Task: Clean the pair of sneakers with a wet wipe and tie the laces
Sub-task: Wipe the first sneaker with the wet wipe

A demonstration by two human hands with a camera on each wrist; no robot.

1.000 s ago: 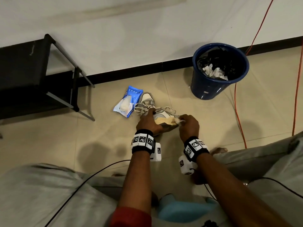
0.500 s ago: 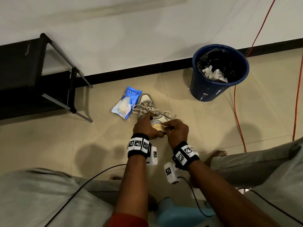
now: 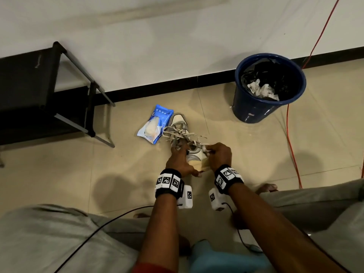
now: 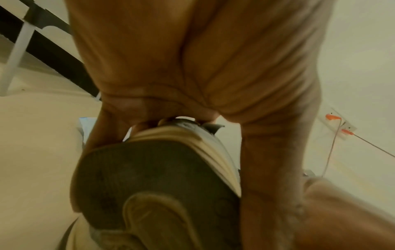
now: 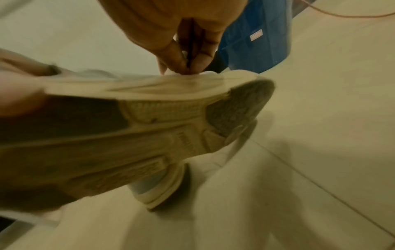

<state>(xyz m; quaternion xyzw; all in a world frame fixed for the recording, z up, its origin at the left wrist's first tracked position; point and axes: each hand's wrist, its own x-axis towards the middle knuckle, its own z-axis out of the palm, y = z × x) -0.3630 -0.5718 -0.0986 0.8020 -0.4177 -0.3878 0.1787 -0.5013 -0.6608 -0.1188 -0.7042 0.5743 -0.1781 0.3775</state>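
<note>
Blue bin by the wall has a black liner and crumpled wipes in it. On the beige tile floor, one sneaker sits beside a wipes pack. Left hand grips the lifted sneaker, sole toward the person; right hand pinches a wipe against it.

At the centre of the frame, the left hand is gripping a pale sneaker raised off the tiled floor, while the right hand is pinching a white wipe against it. Just above, the second sneaker is lying beside a blue wipe pack. A blue bin is standing at the upper right, a black rack at the left.
</note>
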